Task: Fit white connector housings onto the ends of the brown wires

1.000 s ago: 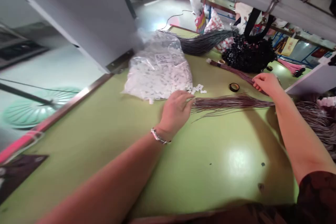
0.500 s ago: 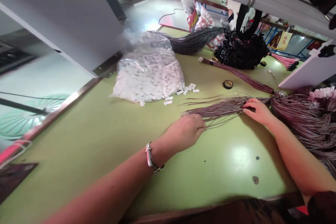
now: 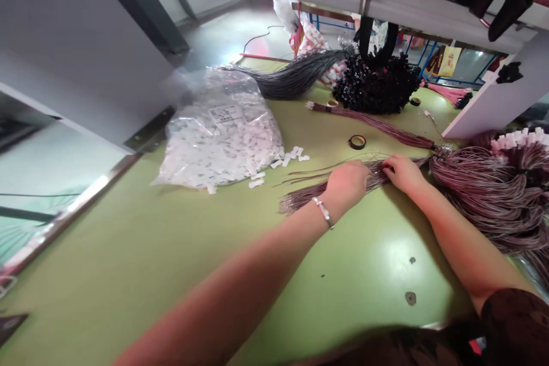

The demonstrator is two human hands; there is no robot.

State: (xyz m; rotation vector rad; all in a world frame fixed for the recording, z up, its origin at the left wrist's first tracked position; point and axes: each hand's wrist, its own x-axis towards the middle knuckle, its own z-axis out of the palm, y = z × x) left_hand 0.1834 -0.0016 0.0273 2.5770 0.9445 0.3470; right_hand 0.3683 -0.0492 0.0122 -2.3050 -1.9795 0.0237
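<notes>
Across the green table (image 3: pixel 128 251), the brown wire bundle (image 3: pixel 303 197) lies lengthwise nearly from 9 to 3 o'clock, my left hand (image 3: pixel 348 184) being nearer its loose ends at 9. My right hand (image 3: pixel 404 174) is at 3 o'clock from it; both have fingers bent nearly closed at the wires, but whether they pinch any, I cannot tell.

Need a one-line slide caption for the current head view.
Left hand and right hand at a bundle of thin brown wires on a green tabletop.
</notes>
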